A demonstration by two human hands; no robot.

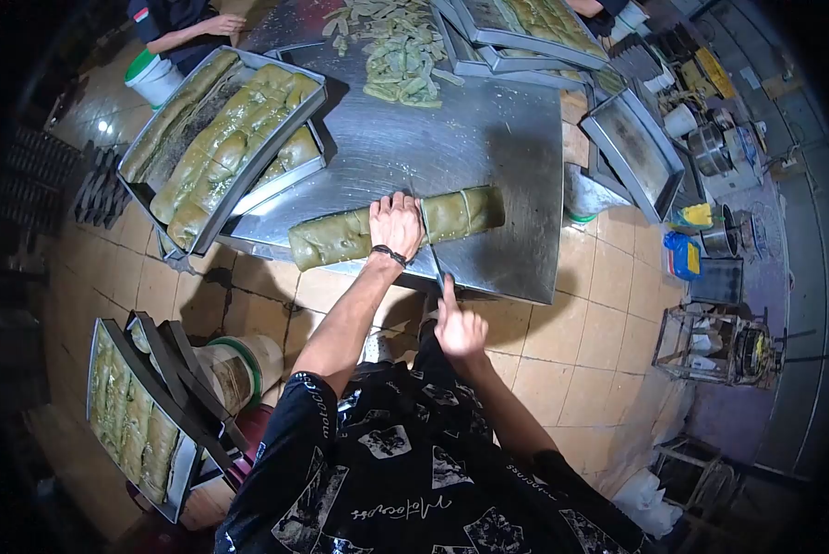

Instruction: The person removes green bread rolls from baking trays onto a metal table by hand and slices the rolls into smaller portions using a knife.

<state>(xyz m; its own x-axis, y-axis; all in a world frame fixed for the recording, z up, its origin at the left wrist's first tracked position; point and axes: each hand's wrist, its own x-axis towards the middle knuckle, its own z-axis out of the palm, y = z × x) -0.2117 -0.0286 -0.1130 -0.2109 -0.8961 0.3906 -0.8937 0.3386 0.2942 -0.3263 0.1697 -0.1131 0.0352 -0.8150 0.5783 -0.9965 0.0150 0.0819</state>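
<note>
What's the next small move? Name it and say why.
Probably draw the knife toward the body with the right hand, cutting the green loaf: the blade lies across it, close beside the left hand, which seems to steady it from above.

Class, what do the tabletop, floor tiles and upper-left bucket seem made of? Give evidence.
Tabletop: brushed metal, probably stainless steel, given its streaky grey sheen. Floor tiles: probably glazed ceramic, beige, with dark joints and reflections. Bucket: likely plastic, smooth, white, green-topped.
</note>
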